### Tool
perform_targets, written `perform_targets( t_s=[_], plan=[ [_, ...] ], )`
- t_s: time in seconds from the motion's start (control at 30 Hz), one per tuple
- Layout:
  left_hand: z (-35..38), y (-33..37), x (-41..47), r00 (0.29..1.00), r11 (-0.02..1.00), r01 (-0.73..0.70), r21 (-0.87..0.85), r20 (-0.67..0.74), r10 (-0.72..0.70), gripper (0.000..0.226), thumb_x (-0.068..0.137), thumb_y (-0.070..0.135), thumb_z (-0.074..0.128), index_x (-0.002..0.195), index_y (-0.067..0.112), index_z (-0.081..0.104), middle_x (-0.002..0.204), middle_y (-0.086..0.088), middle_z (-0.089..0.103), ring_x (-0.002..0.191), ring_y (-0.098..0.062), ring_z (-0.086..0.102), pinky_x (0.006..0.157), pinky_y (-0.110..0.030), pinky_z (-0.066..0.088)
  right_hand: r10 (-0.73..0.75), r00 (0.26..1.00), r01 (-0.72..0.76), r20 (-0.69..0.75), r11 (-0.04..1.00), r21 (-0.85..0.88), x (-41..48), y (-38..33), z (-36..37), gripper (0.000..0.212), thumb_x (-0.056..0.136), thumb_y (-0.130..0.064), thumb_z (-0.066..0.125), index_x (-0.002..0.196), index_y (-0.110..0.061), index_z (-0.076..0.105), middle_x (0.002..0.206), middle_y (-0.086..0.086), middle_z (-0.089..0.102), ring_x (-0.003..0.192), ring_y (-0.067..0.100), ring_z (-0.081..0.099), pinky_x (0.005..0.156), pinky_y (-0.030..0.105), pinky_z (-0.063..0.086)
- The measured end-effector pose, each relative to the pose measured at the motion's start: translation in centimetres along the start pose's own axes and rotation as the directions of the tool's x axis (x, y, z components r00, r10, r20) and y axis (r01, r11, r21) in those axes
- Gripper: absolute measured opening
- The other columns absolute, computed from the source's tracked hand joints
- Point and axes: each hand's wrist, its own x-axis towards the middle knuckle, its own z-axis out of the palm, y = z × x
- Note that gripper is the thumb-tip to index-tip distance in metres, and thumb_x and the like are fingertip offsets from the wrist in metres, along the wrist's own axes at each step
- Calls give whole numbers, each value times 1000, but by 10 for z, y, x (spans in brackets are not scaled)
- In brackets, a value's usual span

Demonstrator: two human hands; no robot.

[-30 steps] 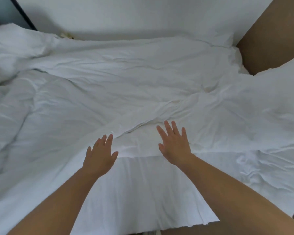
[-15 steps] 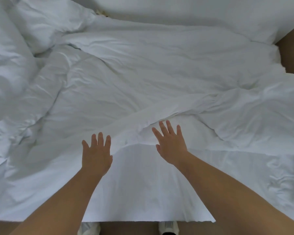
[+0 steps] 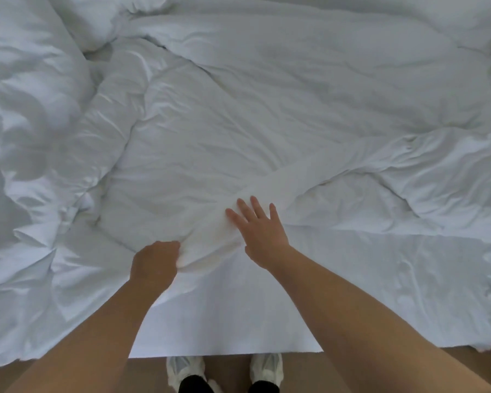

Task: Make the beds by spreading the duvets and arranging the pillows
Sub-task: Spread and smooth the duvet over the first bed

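Head view: our left hand (image 3: 155, 263) curls its fingers round a bunched fold of the white duvet (image 3: 267, 114), which lies rumpled across the bed (image 3: 224, 321). Our right hand (image 3: 260, 234) rests flat on the same fold, fingers straight and spread, just beside the left.

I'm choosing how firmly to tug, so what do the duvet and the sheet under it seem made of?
The duvet: white woven fabric, likely cotton or a blend, matte with faint sheen on creases; puffy folds suggest soft filling. The sheet: thinner white cloth, matte, lying flat with a straight edge; fibre cannot be told.
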Motion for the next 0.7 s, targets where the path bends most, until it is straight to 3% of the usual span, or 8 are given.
perform_targets(
  t_s=[0.1,0.2,0.3,0.37,0.43,0.5,0.57,0.7],
  plan=[
    [-17,-2,14,977,985,-59,-160,194,90,22,88,10,45,93,15,65,104,-8,66,99,-27,62,75,-27,44,-8,999,7,-50,1000,-23,9,5,-9,84,89,-18,63,152,-29,9,163,1,-5,149,29,-11,116,58,1],
    [-46,8,8,908,968,-67,-242,387,159,21,90,5,44,78,15,59,101,-11,63,95,-23,61,70,-24,39,-84,996,84,-8,994,67,2,13,-29,40,94,-32,54,131,-23,45,145,3,46,144,23,28,117,55,6],
    [-66,23,-11,829,988,-133,-82,536,156,30,100,15,36,117,9,60,129,-11,56,118,-24,53,85,-27,37,-135,943,59,305,968,245,-17,17,-39,33,94,-36,48,117,-16,58,120,8,63,114,28,57,98,38,38],
    [-71,34,-28,744,984,-167,63,663,84,38,104,16,29,131,-1,50,140,-15,48,128,-27,47,98,-28,35,-195,842,26,504,946,323,-41,17,-39,38,93,-35,46,115,-8,61,121,12,62,111,29,58,87,34,42],
    [-79,38,-40,702,964,-225,142,710,59,41,104,15,26,132,-5,48,142,-17,46,129,-29,46,99,-30,38,-220,786,-11,578,930,369,-58,18,-40,38,91,-36,47,116,-10,61,127,13,59,115,28,55,87,33,39],
    [-98,36,-44,777,968,-163,192,629,6,41,103,19,27,130,-1,52,139,-14,50,125,-27,51,88,-27,44,-219,803,-68,554,890,451,-60,25,-50,30,90,-35,48,109,-16,62,127,11,59,114,27,54,89,33,39],
    [-118,30,-33,886,985,-90,147,463,11,39,103,18,31,127,2,56,136,-13,53,121,-26,53,91,-27,43,-186,867,-97,463,847,523,-47,36,-69,26,92,-34,48,105,-15,61,124,11,60,112,27,55,89,34,39],
    [-165,7,24,998,996,61,-65,-9,-61,27,95,10,43,116,8,60,126,-16,57,116,-32,55,92,-34,43,66,993,-109,98,831,546,10,54,-125,33,94,-35,47,121,-18,56,127,7,58,119,28,53,94,36,39]
  ],
)
